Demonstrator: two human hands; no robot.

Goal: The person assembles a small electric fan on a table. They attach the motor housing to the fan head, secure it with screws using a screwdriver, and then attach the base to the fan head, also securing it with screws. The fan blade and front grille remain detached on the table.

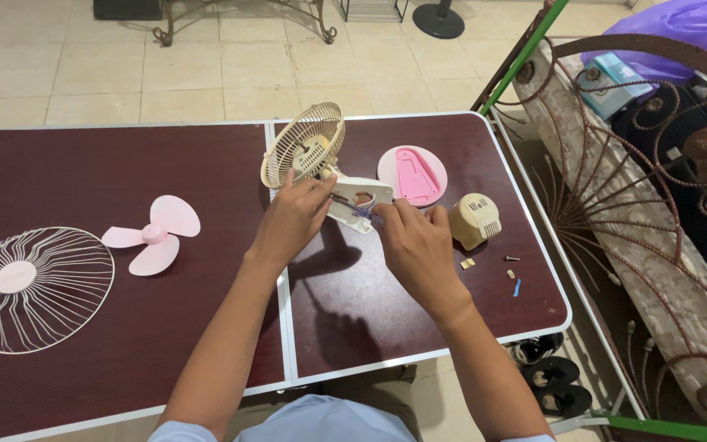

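A small cream fan body (359,200) with its rear wire guard (302,144) attached is held above the dark red folding table (83,176). My left hand (290,221) grips the body from the left, just under the guard. My right hand (415,241) pinches at wires in the open base of the body. A pink fan blade (154,235) lies on the table's left half, beside a round front wire guard (33,288). A pink round base plate (413,174) and a cream motor cover (475,219) rest to the right of my hands.
Small screws and bits (511,260) and a blue scrap (517,287) lie near the table's right edge. A wrought-iron bench (656,205) with bags stands at the right. Sandals (550,385) sit on the tiled floor below the table's corner.
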